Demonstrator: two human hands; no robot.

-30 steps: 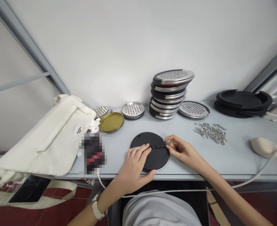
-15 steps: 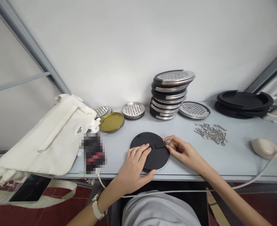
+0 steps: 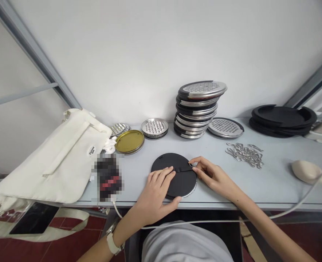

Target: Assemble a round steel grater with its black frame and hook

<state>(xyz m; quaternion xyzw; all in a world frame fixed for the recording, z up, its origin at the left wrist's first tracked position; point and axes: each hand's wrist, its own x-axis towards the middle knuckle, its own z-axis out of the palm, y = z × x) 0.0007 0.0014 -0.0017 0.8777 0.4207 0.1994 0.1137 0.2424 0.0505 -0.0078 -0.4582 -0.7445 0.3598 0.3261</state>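
Observation:
A round black disc (image 3: 183,185) with a silvery rim and a strap-like strip across its middle lies near the table's front edge. Flat on its left half rests my left hand (image 3: 156,194), fingers stretched out and thumb at the near rim. My right hand (image 3: 211,176) pinches a small metal hook (image 3: 191,165) between thumb and forefinger, at the disc's right edge by the end of the strip. Part of the hook is hidden by the fingers. Right of that hand lies a pile of silvery metal hooks (image 3: 245,154).
Behind stands a leaning stack of grater discs (image 3: 196,116), beside one single grater disc (image 3: 226,127). Small graters (image 3: 154,127), gold lids (image 3: 129,141), a white bag (image 3: 65,160) and a blurred-out object (image 3: 109,178) are left; black trays (image 3: 283,120) and a computer mouse (image 3: 307,171) right.
Almost nothing differs. Both hands stay on the disc, and the right fingertips have shifted only very slightly at the hook.

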